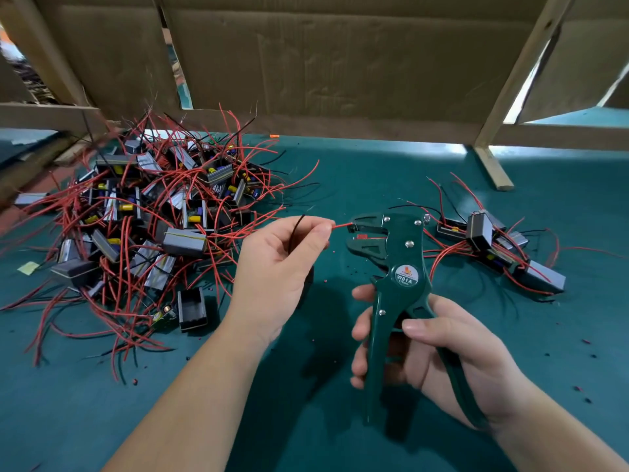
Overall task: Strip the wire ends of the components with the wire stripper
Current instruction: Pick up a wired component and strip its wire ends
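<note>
Spreading under wire stripper [405, 253]: teal mat [374, 172] (insulation bits [135, 381] scattered); cardboard wall [340, 63] behind.

The wire stripper [394, 264] bears a round label [407, 276] reading "W01A".

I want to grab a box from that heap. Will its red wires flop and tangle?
Probably floppy: the red wires curl and droop across the heap. Likely to snag, since they cross many boxes. The short end the left hand pinches sticks out straight, so short bits seem stiffer.

Teal table [374, 172] bears a big component pile [183, 240] left, smaller cluster [480, 231] right
</note>
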A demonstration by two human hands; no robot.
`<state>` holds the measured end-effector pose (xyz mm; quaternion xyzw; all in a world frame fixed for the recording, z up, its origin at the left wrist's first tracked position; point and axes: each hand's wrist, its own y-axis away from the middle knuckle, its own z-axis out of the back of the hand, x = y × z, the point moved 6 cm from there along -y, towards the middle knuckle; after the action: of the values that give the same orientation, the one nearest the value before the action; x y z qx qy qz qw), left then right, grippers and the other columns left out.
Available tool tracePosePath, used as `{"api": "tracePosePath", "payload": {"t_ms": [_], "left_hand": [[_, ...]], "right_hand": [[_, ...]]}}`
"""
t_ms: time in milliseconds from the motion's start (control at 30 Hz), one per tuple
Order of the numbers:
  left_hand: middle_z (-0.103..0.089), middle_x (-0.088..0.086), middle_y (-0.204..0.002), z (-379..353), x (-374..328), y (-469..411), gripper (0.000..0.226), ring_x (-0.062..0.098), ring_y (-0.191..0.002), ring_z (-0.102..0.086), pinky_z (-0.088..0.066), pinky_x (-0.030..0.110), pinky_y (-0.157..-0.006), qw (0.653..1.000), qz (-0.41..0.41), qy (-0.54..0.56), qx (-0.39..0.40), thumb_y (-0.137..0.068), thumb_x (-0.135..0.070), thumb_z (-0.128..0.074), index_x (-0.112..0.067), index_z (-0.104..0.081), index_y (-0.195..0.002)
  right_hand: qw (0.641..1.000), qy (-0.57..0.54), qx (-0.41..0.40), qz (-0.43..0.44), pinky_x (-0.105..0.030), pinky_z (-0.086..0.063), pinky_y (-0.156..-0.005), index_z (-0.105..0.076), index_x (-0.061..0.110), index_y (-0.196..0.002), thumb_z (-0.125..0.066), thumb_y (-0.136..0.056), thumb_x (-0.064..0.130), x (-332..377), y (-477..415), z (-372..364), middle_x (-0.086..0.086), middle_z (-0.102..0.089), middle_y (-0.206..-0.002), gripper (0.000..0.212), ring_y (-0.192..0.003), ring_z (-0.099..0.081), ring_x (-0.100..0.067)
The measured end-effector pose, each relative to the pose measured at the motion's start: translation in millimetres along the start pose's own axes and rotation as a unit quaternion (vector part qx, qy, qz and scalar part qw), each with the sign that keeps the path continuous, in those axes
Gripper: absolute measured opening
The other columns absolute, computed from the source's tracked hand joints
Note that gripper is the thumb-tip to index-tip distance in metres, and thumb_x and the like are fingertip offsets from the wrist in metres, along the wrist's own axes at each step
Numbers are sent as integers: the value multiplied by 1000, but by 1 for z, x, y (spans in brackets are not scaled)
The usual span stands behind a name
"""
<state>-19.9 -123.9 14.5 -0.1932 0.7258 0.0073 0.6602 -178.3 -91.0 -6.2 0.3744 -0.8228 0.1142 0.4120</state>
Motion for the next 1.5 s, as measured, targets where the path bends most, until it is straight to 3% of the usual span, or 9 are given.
{"api": "tracePosePath", "payload": {"t_ms": [167,633,1067,1167,1233,1300,1367,1433,1500], "left_hand": [[-69,-12,-73,-4,-6,3,11,2,-72,-60,-48,15,-73,999,-37,-19,26,-84,-12,-68,-21,-72,-81],[-57,-20,-58,-8,-14,6,11,-4,-55,-46,-37,6,-57,995,-71,-57,50,-83,-11,-64,-19,-67,-77],[-63,-20,-64,-7,-14,6,20,-8,-59,-52,-40,5,-62,990,-79,-93,77,-86,0,-66,-18,-66,-78],[-65,-22,-71,-7,-12,6,10,-7,-63,-54,-40,6,-66,989,-62,-113,76,-90,-17,-60,-23,-68,-91],[-65,-18,-75,-6,-9,6,20,-3,-59,-48,-39,10,-63,987,-40,-127,87,-93,-28,-49,-32,-65,-104],[-61,-5,-83,-6,-6,5,23,-2,-61,-46,-40,13,-66,980,-43,-164,107,-100,-24,-46,-33,-59,-116],[-50,-1,-85,-7,-6,5,33,-4,-67,-47,-38,8,-72,967,-62,-218,117,-101,-14,-42,-26,-48,-131],[-50,-2,-78,-4,-4,3,36,-6,-68,-49,-38,6,-72,966,-63,-234,94,-100,-13,-45,-29,-43,-131],[-56,-5,-65,2,0,-1,35,-3,-59,-51,-41,10,-64,980,-32,-188,50,-95,-12,-55,-33,-52,-123]], "right_hand": [[999,25,-16,24,-55,-50,-72,-59,-3,-113,-80,-66,17,0,1,2,-28,-60,-92,56,-74,-62,-42],[994,93,-46,30,-48,-52,-64,-66,5,-98,-84,-64,28,3,5,5,-22,-62,-81,45,-63,-62,-38],[991,115,-69,2,-46,-52,-57,-66,7,-92,-86,-61,31,4,8,8,-20,-61,-75,44,-56,-60,-36],[990,95,-101,1,-44,-52,-53,-65,7,-88,-86,-59,31,4,8,6,-19,-59,-71,44,-53,-59,-35],[988,81,-134,-1,-43,-52,-51,-61,5,-87,-79,-67,27,4,9,7,-19,-58,-69,35,-50,-58,-34],[984,78,-162,-3,-41,-51,-48,-59,4,-85,-70,-73,21,3,11,10,-19,-57,-67,24,-47,-56,-32],[978,83,-191,-1,-35,-47,-44,-55,5,-84,-75,-68,15,3,11,14,-16,-54,-63,28,-41,-51,-28],[971,102,-214,9,-28,-42,-41,-50,6,-82,-77,-64,20,5,11,20,-12,-51,-59,36,-36,-45,-24],[972,110,-207,18,-31,-44,-43,-53,4,-86,-74,-67,16,6,9,23,-14,-53,-62,30,-40,-49,-26]]}}
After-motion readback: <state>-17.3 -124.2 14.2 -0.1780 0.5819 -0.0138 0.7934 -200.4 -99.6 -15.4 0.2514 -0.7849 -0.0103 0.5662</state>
